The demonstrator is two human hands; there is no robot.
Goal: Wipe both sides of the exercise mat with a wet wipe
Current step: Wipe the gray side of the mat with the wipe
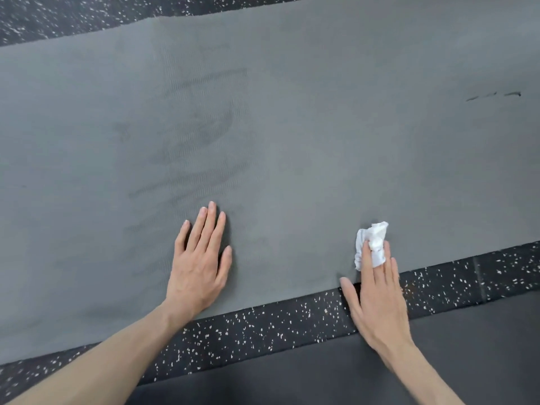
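Ahead of my left hand (pixel 201 258), flat on the mat (pixel 321 112): open grey surface, nothing standing. Between it and my right hand (pixel 377 299), bare mat. Right hand's wipe (pixel 371 244) is the only raised thing.

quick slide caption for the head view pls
Left hand flat on grey exercise mat, right hand pressing crumpled wet wipe near its edge.
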